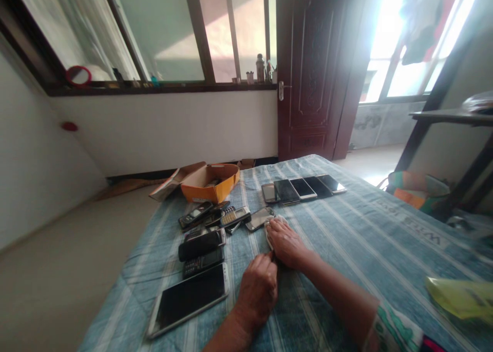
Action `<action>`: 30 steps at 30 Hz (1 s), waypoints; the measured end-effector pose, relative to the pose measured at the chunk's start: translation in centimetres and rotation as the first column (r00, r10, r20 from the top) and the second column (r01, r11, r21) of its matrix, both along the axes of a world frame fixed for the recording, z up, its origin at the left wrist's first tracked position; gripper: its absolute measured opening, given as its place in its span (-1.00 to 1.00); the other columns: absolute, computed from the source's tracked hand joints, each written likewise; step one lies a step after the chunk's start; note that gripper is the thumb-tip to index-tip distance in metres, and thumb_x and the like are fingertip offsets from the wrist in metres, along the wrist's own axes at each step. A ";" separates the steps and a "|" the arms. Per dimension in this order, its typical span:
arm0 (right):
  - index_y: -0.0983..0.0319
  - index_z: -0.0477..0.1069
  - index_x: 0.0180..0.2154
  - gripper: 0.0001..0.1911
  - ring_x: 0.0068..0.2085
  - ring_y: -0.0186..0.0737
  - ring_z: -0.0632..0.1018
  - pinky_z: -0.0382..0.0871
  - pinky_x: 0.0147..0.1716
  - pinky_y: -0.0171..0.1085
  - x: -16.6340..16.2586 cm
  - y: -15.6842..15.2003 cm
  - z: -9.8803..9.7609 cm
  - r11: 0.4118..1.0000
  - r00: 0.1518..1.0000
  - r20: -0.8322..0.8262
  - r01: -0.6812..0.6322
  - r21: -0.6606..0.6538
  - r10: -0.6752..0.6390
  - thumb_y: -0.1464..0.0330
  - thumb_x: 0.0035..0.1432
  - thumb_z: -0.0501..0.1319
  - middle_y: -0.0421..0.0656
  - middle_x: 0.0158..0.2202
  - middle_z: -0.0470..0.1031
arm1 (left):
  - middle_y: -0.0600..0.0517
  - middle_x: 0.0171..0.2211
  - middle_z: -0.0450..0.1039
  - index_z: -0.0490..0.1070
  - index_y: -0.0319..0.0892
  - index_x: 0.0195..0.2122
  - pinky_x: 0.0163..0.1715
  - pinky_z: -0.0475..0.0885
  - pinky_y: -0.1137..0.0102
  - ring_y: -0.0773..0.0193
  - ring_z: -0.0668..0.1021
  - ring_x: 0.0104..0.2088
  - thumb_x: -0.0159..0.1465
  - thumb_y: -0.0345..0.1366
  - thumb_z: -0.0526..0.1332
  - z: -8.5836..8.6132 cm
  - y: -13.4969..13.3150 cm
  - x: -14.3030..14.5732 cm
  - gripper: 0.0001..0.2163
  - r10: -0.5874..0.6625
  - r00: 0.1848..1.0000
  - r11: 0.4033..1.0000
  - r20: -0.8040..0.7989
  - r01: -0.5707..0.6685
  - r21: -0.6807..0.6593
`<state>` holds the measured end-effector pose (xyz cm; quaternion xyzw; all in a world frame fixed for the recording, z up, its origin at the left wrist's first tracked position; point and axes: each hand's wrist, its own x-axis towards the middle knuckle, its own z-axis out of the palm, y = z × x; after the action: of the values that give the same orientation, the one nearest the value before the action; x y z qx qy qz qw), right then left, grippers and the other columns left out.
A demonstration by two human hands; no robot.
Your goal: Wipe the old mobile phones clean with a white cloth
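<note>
My right hand point(285, 242) presses down with a white cloth point(268, 234) bunched under its fingers. Just below it, my left hand point(257, 284) is closed in a fist-like pinch, its fingertips meeting the right hand's palm. A small dark edge shows between the two hands, but what the left hand grips is hidden. Beyond the fingertips lies a silver-framed phone point(260, 218). To the left are several older phones in a loose heap, among them a keypad phone point(233, 216) and a black phone point(202, 244). A large white tablet point(190, 299) with a dark screen rests nearest me.
An open orange box point(211, 182) sits at the bed's far left edge. Several phones point(303, 188) are lined up at the far side. All lie on a blue striped bedspread point(346, 249). A yellow packet point(460, 296) lies at right; a dark red door point(314, 70) stands behind.
</note>
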<state>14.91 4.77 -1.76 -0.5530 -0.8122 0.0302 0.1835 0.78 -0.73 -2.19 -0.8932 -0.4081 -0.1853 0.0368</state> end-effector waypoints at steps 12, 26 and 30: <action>0.32 0.21 0.19 -0.53 0.28 -0.04 0.18 0.08 0.24 -0.07 1.4 -4.4 -1.7 0.997 0.997 -0.019 -0.074 0.030 0.075 0.46 0.26 0.01 0.04 0.27 0.16 | -0.04 -0.31 0.50 0.44 -0.23 -0.38 -0.19 0.50 0.28 0.17 0.52 -0.23 0.20 -0.58 0.12 0.5 -0.2 0.1 -0.84 0.000 0.998 0.999 0.065 0.003 -0.049; 0.35 0.24 0.16 -0.55 0.26 -0.04 0.20 0.08 0.24 -0.09 1.4 -3.6 -0.4 0.997 0.997 -0.016 -0.077 -0.009 0.077 0.47 0.25 -0.01 0.05 0.23 0.21 | -0.03 -0.31 0.51 0.44 -0.21 -0.39 -0.20 0.51 0.29 0.17 0.53 -0.24 0.20 -0.56 0.13 0.5 0.0 0.0 -0.85 -0.004 0.997 0.999 0.083 0.007 -0.033; 0.33 0.24 0.16 -0.56 0.26 -0.07 0.20 0.06 0.25 -0.10 2.0 -3.9 -0.3 0.992 0.992 -0.018 -0.123 -0.002 0.123 0.45 0.26 -0.02 0.03 0.25 0.19 | -0.04 -0.29 0.52 0.45 -0.22 -0.36 -0.16 0.51 0.27 0.16 0.54 -0.21 0.18 -0.57 0.15 0.3 0.0 0.0 -0.84 -0.018 0.995 0.999 0.101 0.022 -0.033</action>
<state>16.88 0.85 -2.10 -0.5020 -0.8429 0.0479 0.1878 0.79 -0.69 -1.88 -0.8873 -0.4036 -0.2234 -0.0008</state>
